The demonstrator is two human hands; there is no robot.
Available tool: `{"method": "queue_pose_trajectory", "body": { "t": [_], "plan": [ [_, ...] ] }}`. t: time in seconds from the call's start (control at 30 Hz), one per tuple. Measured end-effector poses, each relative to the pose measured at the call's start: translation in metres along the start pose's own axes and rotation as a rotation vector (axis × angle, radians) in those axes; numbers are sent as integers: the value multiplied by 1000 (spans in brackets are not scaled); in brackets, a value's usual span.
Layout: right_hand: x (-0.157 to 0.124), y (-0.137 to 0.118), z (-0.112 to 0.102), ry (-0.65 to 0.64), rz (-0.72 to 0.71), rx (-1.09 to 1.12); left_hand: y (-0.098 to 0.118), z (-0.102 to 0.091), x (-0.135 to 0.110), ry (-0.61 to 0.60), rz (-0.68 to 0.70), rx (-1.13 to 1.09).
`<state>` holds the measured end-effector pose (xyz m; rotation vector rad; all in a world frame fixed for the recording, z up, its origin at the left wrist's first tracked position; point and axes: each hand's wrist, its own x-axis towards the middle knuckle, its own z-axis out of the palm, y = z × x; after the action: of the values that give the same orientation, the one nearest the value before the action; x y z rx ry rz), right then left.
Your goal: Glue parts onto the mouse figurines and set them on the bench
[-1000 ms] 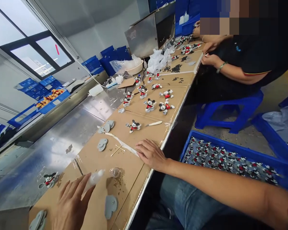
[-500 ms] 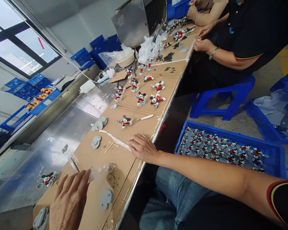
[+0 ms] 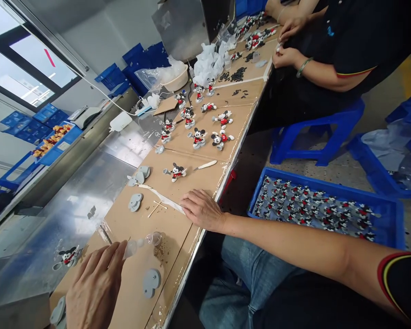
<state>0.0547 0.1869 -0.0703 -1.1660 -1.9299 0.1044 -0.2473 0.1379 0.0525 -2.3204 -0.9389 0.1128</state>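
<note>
My left hand (image 3: 95, 285) is at the lower left, fingers closed in a pinch on a translucent plastic bottle (image 3: 130, 249). The bottle's narrow end points at a small clear cup (image 3: 154, 238) on the cardboard, beside brown specks. My right hand (image 3: 202, 210) rests palm down near the table edge, fingers laid together over the end of a white strip (image 3: 164, 199); its fingertips and thumb are hidden. Nearest to it are crossed cotton swabs (image 3: 157, 207), a Mickey Mouse figurine (image 3: 177, 172) and a white-handled knife (image 3: 206, 165). Grey bases (image 3: 152, 282) lie near my left hand.
Several more figurines (image 3: 198, 138) stand or lie farther up the table. Another figurine (image 3: 68, 257) is at the left. A blue crate (image 3: 390, 224) of figurines sits on the floor at right. Beyond it are a blue stool (image 3: 301, 144) and a co-worker's hands (image 3: 287, 57).
The view has shifted slightly. Both my hands keep nearly the same places on the table, and the bottle remains in my left hand.
</note>
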Motion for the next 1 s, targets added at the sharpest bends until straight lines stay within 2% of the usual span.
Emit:
{"method": "queue_pose_trajectory", "body": {
  "t": [0.37, 0.6, 0.77, 0.93, 1.0],
  "plan": [
    [0, 0, 1, 3, -6, -4, 5, 5, 3, -1, -40, -11],
    [1, -1, 0, -1, -4, -4, 11, 7, -2, 0, -187, -82],
    [1, -2, 0, 5, 0, 7, 18, 17, -10, -80, -505, -198],
    [1, -2, 1, 20, 9, 33, 17, 32, -17, -260, -1085, -672],
    [1, -3, 0, 32, 15, 55, 14, 41, -18, -259, -1193, -839]
  ]
}}
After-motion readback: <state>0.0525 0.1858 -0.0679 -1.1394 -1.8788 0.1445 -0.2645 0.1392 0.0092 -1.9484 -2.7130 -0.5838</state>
